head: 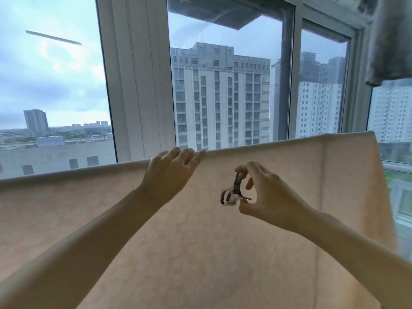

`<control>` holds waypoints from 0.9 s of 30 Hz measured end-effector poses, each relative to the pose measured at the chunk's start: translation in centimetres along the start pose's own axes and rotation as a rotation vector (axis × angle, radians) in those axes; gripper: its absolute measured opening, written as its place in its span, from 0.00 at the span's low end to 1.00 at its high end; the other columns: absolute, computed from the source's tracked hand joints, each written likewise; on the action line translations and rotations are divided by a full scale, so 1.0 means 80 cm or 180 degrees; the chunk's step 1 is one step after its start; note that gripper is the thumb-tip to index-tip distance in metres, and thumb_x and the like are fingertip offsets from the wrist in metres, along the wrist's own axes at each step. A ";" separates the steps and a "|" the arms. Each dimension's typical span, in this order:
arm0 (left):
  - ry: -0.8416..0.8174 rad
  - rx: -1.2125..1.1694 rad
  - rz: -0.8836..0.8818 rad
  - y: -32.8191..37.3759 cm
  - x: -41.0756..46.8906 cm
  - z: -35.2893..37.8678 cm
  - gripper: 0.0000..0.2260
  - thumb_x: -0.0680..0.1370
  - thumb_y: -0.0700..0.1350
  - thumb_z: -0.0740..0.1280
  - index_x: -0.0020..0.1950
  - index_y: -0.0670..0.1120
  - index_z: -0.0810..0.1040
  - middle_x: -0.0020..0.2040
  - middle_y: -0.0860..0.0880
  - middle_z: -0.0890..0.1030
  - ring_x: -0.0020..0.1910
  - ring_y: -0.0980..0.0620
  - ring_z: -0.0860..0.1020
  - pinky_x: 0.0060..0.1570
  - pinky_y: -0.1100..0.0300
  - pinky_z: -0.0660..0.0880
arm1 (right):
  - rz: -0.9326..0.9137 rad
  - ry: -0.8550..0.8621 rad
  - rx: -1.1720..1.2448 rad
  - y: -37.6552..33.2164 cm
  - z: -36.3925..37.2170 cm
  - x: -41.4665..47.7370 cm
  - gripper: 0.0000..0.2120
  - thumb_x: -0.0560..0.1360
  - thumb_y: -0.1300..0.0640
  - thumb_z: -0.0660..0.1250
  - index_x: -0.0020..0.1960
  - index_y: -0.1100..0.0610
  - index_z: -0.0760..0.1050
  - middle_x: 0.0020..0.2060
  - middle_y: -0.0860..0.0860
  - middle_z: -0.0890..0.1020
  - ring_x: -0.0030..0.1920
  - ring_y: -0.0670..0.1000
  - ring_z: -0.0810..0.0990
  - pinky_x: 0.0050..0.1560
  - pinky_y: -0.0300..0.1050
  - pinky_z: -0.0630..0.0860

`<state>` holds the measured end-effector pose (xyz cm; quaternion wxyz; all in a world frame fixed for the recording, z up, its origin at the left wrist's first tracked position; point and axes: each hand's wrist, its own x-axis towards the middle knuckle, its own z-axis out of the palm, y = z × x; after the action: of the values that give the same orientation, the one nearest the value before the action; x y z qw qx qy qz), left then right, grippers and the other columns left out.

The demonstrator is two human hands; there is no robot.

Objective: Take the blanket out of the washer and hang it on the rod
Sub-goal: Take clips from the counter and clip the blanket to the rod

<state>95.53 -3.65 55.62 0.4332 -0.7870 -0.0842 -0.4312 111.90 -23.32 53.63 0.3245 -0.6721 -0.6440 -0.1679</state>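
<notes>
- Since the head view is the only one given, all of this is read from it: the blanket (200, 253), pale peach with a faint pattern, hangs draped over a long level line that runs from the left edge of the picture to a corner at the right. The rod lies hidden under the fold, so only its run can be inferred.
- The left hand (171, 172) lies on that top fold near the middle of its run. Its fingers (189, 153) are straight and slightly spread, tips over the ridge, pressing rather than gripping.
- The right hand (269, 199) hovers in front of the hanging cloth, just below the fold and to the right of the left hand. Its fingers (243, 169) and thumb pinch a metal clip (236, 188); whether the clip's mouth stands spread is too blurred to tell.
- The fold's long axis runs left to right, above the clip, and the clip's looped end seems to point down and leftward, away from the ridge. By judgement the draping is done and pinning is the step in hand. The right hand would have to rise and turn the clip onto the ridge, beside the steadying left hand.
- Behind stand a white window frame (138, 74) and tower blocks outside; a grey cloth (390, 41) hangs at the upper right.
</notes>
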 end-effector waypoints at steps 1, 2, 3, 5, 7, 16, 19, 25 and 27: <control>0.0051 0.0037 0.0026 0.005 0.006 0.008 0.17 0.78 0.36 0.58 0.64 0.44 0.78 0.50 0.45 0.84 0.40 0.47 0.82 0.33 0.54 0.80 | 0.0043 0.0022 -0.0020 0.009 -0.002 0.003 0.29 0.65 0.42 0.69 0.63 0.46 0.64 0.55 0.40 0.72 0.49 0.41 0.75 0.49 0.43 0.76; 0.0098 0.0063 0.0054 0.010 0.013 0.015 0.17 0.78 0.36 0.59 0.64 0.44 0.78 0.50 0.45 0.84 0.40 0.47 0.82 0.33 0.55 0.80 | 0.0082 0.0047 -0.0036 0.018 -0.004 0.005 0.29 0.64 0.42 0.69 0.62 0.46 0.65 0.54 0.40 0.72 0.49 0.41 0.75 0.49 0.42 0.75; 0.0133 0.0072 0.0085 0.015 0.019 0.023 0.17 0.77 0.36 0.60 0.64 0.44 0.78 0.51 0.44 0.84 0.41 0.47 0.82 0.34 0.55 0.80 | 0.0116 0.0066 -0.0041 0.027 -0.005 0.006 0.28 0.65 0.43 0.70 0.62 0.46 0.65 0.54 0.40 0.72 0.49 0.41 0.75 0.49 0.42 0.75; 0.0163 0.0107 0.0135 0.027 0.032 0.038 0.18 0.76 0.34 0.62 0.65 0.44 0.78 0.52 0.45 0.83 0.40 0.47 0.82 0.33 0.55 0.79 | 0.0138 0.0120 -0.0063 0.047 -0.009 0.006 0.27 0.66 0.48 0.72 0.61 0.47 0.65 0.54 0.40 0.70 0.50 0.42 0.74 0.49 0.43 0.75; 0.0135 0.0161 0.0112 0.042 0.046 0.052 0.20 0.74 0.34 0.66 0.66 0.45 0.77 0.52 0.45 0.83 0.39 0.47 0.81 0.32 0.56 0.78 | 0.0143 0.0172 -0.0195 0.066 -0.015 0.003 0.27 0.66 0.52 0.74 0.61 0.47 0.65 0.54 0.40 0.69 0.50 0.44 0.74 0.49 0.44 0.75; -0.0005 0.0090 -0.0158 0.125 0.126 0.099 0.26 0.68 0.33 0.74 0.65 0.43 0.77 0.57 0.43 0.82 0.43 0.42 0.82 0.40 0.50 0.80 | 0.0273 0.0362 -0.0623 0.153 -0.054 -0.026 0.32 0.68 0.53 0.73 0.69 0.48 0.63 0.53 0.37 0.65 0.54 0.40 0.69 0.50 0.36 0.68; -0.0030 0.0149 -0.0142 0.146 0.148 0.115 0.25 0.69 0.33 0.73 0.66 0.43 0.77 0.58 0.44 0.82 0.42 0.42 0.81 0.40 0.51 0.79 | 0.0267 0.0396 -0.0775 0.184 -0.074 -0.040 0.33 0.69 0.52 0.72 0.70 0.49 0.63 0.52 0.37 0.65 0.51 0.39 0.67 0.49 0.37 0.68; -0.0099 0.0255 -0.0130 0.188 0.189 0.138 0.22 0.72 0.32 0.70 0.65 0.43 0.78 0.59 0.43 0.81 0.41 0.42 0.81 0.41 0.50 0.78 | 0.0093 0.0469 -0.0962 0.254 -0.128 -0.065 0.33 0.67 0.58 0.74 0.69 0.52 0.67 0.58 0.44 0.71 0.55 0.45 0.69 0.49 0.37 0.69; -0.0217 0.0234 -0.0170 0.199 0.205 0.144 0.22 0.72 0.31 0.70 0.65 0.43 0.77 0.58 0.43 0.82 0.40 0.41 0.82 0.40 0.50 0.79 | 0.0082 0.0495 -0.0936 0.278 -0.143 -0.073 0.33 0.66 0.58 0.75 0.68 0.51 0.67 0.57 0.44 0.72 0.55 0.46 0.70 0.50 0.39 0.71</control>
<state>120.63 -8.64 55.37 0.4471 -0.7822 -0.1356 -0.4121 135.09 -34.27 53.36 0.2736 -0.7056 -0.5767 -0.3076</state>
